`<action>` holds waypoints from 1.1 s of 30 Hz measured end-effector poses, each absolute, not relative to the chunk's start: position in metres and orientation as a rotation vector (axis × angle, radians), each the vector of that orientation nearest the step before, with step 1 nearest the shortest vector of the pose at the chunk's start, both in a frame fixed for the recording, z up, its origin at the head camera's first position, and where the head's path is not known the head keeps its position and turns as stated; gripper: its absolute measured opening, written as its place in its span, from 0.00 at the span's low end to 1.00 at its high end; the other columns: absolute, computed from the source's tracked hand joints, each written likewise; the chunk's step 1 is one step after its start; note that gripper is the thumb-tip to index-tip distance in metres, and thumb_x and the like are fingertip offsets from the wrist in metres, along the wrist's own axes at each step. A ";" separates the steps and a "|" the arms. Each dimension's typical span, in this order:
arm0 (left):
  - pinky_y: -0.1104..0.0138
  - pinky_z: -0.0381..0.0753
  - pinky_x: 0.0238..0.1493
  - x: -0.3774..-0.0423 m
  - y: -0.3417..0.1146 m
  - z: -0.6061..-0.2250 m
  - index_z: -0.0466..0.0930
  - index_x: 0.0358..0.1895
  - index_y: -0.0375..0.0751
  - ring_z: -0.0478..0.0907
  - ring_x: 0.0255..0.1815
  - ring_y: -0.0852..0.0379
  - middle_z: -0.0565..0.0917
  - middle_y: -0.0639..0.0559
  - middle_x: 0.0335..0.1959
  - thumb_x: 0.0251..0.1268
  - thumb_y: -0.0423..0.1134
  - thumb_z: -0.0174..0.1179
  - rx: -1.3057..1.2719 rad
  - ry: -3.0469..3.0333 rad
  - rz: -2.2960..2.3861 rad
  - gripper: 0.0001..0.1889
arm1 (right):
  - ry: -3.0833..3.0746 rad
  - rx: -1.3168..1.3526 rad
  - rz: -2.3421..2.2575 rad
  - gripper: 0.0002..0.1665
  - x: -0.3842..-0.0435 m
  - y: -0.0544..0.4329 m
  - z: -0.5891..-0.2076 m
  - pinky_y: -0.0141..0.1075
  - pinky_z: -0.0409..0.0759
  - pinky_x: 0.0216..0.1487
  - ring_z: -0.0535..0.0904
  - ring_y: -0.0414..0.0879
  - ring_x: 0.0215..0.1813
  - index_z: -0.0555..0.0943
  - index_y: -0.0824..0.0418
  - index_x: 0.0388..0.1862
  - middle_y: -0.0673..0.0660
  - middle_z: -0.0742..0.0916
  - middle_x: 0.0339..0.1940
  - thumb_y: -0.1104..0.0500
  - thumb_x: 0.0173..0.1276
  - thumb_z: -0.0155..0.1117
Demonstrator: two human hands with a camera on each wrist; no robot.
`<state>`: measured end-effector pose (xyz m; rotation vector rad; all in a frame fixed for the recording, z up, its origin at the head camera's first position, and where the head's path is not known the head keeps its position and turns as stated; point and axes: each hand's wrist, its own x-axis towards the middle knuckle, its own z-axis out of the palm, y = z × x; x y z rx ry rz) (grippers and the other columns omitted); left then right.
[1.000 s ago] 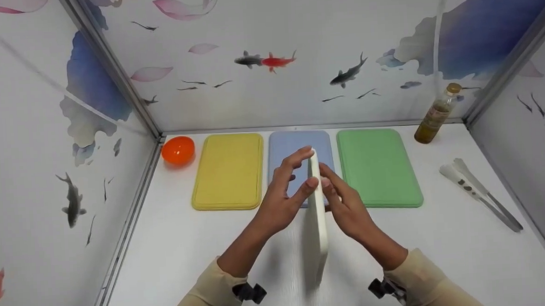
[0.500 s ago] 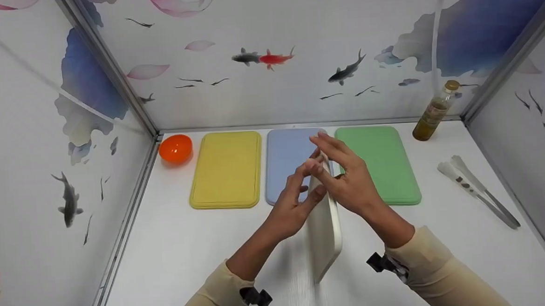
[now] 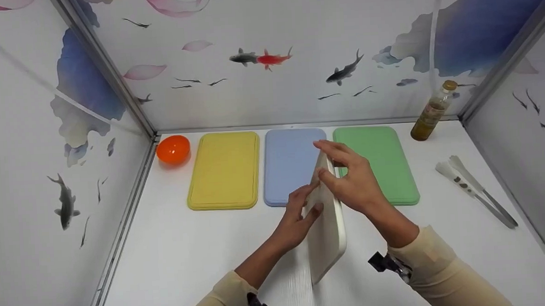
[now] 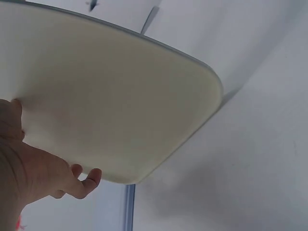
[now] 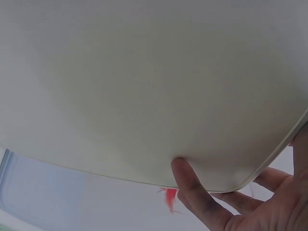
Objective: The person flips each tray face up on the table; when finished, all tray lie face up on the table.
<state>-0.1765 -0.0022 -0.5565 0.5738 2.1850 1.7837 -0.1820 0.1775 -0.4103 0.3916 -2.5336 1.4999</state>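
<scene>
A cream-white cutting board [image 3: 327,241] stands on its long edge, held upright between both hands, its left face turned slightly up to the head camera. My left hand [image 3: 294,224] grips its far edge low down, the thumb on the left face; in the left wrist view the fingertips [image 4: 91,179] reach round the board's edge. Higher up, my right hand [image 3: 357,182] pinches the far top corner, with the thumb [image 5: 185,175] pressing the left face and the other fingers mostly behind the board. Behind it lies a blue cutting board [image 3: 288,164], partly covered by the hands.
A yellow cutting board [image 3: 223,172] and a green cutting board [image 3: 376,166] flank the blue one on the white table [image 3: 175,251]. An orange bowl [image 3: 173,150] sits back left. At the right are an oil bottle [image 3: 431,114] and tongs [image 3: 477,189]. Printed walls enclose three sides.
The right hand has moved from the board's right side over its top far corner. The left hand has slid down the far edge toward me. The board has tilted, showing more left face.
</scene>
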 end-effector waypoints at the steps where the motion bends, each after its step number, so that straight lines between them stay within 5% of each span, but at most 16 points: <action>1: 0.37 0.68 0.78 -0.177 -0.003 -0.562 0.58 0.88 0.72 0.61 0.83 0.43 0.58 0.46 0.86 0.85 0.69 0.50 0.540 2.181 1.774 0.35 | -2.538 0.382 1.507 0.34 -0.182 0.178 -0.410 0.66 0.87 0.62 0.84 0.68 0.69 0.82 0.53 0.78 0.61 0.81 0.80 0.65 0.73 0.66; 7: 0.35 0.61 0.86 -0.175 -0.007 -0.587 0.61 0.88 0.69 0.57 0.89 0.37 0.60 0.40 0.86 0.83 0.70 0.52 0.356 2.171 1.680 0.37 | -2.560 0.300 1.569 0.34 -0.182 0.179 -0.406 0.57 0.92 0.45 0.89 0.68 0.55 0.84 0.52 0.77 0.60 0.82 0.80 0.66 0.73 0.64; 15: 0.32 0.54 0.87 -0.178 -0.015 -0.595 0.59 0.89 0.66 0.50 0.92 0.37 0.57 0.41 0.90 0.79 0.75 0.51 0.368 2.143 1.700 0.42 | -2.513 0.228 1.666 0.34 -0.181 0.186 -0.404 0.60 0.93 0.46 0.92 0.70 0.56 0.83 0.53 0.77 0.60 0.83 0.78 0.68 0.74 0.61; 25: 0.30 0.62 0.82 -0.188 -0.029 -0.588 0.65 0.87 0.64 0.53 0.92 0.36 0.58 0.42 0.91 0.77 0.70 0.62 0.317 2.201 1.774 0.41 | -2.374 0.166 1.891 0.35 -0.182 0.200 -0.407 0.58 0.92 0.50 0.90 0.69 0.63 0.83 0.54 0.76 0.58 0.82 0.75 0.71 0.72 0.59; 33: 0.30 0.70 0.77 -0.191 -0.043 -0.577 0.70 0.83 0.72 0.63 0.85 0.32 0.60 0.34 0.85 0.69 0.78 0.64 0.210 2.320 1.655 0.42 | -2.371 0.152 1.861 0.37 -0.183 0.208 -0.416 0.37 0.91 0.46 0.89 0.70 0.59 0.81 0.56 0.79 0.62 0.77 0.68 0.73 0.72 0.57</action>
